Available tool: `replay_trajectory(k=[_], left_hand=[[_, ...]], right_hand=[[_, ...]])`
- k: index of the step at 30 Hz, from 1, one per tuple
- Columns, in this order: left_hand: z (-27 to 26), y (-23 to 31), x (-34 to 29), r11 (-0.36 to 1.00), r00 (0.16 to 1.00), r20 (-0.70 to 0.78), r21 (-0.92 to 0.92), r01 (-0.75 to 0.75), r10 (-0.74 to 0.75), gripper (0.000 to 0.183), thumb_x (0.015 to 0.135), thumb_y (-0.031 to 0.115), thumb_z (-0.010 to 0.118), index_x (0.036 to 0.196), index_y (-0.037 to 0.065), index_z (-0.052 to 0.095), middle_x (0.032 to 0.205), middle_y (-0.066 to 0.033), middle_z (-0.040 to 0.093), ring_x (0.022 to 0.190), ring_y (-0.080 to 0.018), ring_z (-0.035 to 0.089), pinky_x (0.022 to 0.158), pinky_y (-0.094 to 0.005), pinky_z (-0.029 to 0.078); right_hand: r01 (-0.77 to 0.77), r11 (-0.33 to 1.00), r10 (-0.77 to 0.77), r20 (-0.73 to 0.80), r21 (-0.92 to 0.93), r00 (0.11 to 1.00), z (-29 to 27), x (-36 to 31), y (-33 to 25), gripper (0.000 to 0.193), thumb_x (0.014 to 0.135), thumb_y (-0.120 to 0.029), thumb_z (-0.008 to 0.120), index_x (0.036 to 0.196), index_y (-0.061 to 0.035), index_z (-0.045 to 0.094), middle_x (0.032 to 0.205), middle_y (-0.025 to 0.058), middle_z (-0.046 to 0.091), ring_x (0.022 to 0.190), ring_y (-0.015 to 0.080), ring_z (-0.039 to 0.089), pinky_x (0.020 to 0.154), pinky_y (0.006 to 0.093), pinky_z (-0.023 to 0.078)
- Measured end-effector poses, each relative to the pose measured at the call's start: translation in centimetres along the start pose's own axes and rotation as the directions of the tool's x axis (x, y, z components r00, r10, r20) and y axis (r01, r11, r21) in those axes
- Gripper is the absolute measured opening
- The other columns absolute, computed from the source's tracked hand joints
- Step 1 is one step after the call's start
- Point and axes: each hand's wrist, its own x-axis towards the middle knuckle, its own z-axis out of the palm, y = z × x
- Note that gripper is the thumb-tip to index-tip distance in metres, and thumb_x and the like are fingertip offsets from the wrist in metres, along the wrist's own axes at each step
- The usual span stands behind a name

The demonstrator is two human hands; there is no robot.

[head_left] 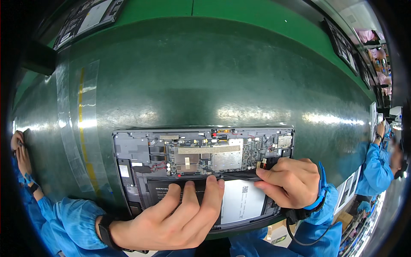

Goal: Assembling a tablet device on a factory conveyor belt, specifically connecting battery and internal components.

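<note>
An opened laptop or tablet chassis (130, 150) lies in front of me, its inside facing up. A circuit board (205, 160) spans its upper middle. Below the board sit a black battery section and a white-labelled battery panel (242, 201). A thin black strip (237, 175) runs along the seam between board and battery. My left hand (175, 218) lies over the black section, fingers stretched, their tips on the strip. With thumb and index finger pinched, my right hand (293, 180) grips the strip's right end. A small cable connector (262, 164) shows beside those fingertips.
Clear tape with a yellow line (83, 124) crosses the green bench (192, 85) at left. Other opened devices lie far left (87, 25) and far right (342, 45). Blue-sleeved people work at both sides; one's hands (21, 154) rest at the left edge.
</note>
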Motion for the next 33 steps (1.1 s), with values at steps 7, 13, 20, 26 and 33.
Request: replay_trajectory(k=[7, 13, 20, 26, 33], left_hand=[[0.1, -0.1, 0.0, 1.000, 1.000, -0.020, 0.006, -0.006, 0.006, 0.039, 0.090, 0.026, 0.054, 0.116, 0.005, 0.075, 0.117, -0.0106, 0.071, 0.084, -0.0206, 0.062, 0.075, -0.0322, 0.052], [0.4, -0.2, -0.2, 1.000, 0.999, -0.023, 0.007, -0.021, 0.021, 0.039, 0.091, 0.026, 0.053, 0.115, 0.004, 0.075, 0.116, -0.0109, 0.071, 0.081, -0.0204, 0.062, 0.074, -0.0318, 0.052], [0.3, -0.4, -0.3, 1.000, 0.999, -0.030, 0.004, -0.030, 0.030, 0.039, 0.092, 0.025, 0.052, 0.115, 0.003, 0.075, 0.116, -0.0121, 0.071, 0.080, -0.0206, 0.061, 0.072, -0.0311, 0.052], [0.3, -0.2, -0.4, 1.000, 0.999, -0.028, 0.007, -0.029, 0.030, 0.039, 0.091, 0.025, 0.053, 0.115, 0.003, 0.074, 0.117, -0.0123, 0.070, 0.080, -0.0206, 0.061, 0.072, -0.0311, 0.052], [0.7, -0.6, -0.7, 0.999, 0.999, -0.016, 0.007, -0.035, 0.035, 0.039, 0.089, 0.025, 0.054, 0.113, 0.002, 0.075, 0.117, -0.0126, 0.070, 0.080, -0.0208, 0.062, 0.073, -0.0321, 0.053]], right_hand=[[-0.014, 1.000, 0.014, -0.010, 0.001, 1.000, 0.2, 0.1, 0.1, 0.026, 0.078, -0.002, 0.083, 0.097, 0.0024, 0.067, 0.068, 0.0078, 0.058, 0.054, 0.0196, 0.060, 0.043, 0.0331, 0.045], [-0.017, 1.000, 0.017, -0.013, 0.015, 1.000, 0.3, 0.1, 0.3, 0.026, 0.078, -0.002, 0.083, 0.097, 0.0025, 0.067, 0.068, 0.0082, 0.059, 0.055, 0.0199, 0.061, 0.043, 0.0330, 0.046], [-0.018, 0.998, 0.020, -0.031, 0.055, 0.999, 0.5, 0.3, 0.3, 0.026, 0.077, -0.001, 0.083, 0.097, 0.0031, 0.067, 0.069, 0.0092, 0.061, 0.055, 0.0206, 0.062, 0.044, 0.0328, 0.046], [-0.035, 0.999, 0.037, -0.051, 0.039, 0.998, 0.8, 0.2, 0.0, 0.026, 0.076, 0.000, 0.083, 0.097, 0.0036, 0.067, 0.068, 0.0092, 0.060, 0.054, 0.0212, 0.062, 0.043, 0.0334, 0.046], [-0.059, 0.998, 0.058, -0.084, -0.007, 0.995, 1.4, 0.8, -0.2, 0.026, 0.076, 0.001, 0.083, 0.097, 0.0028, 0.068, 0.068, 0.0088, 0.060, 0.055, 0.0216, 0.061, 0.044, 0.0336, 0.046]])
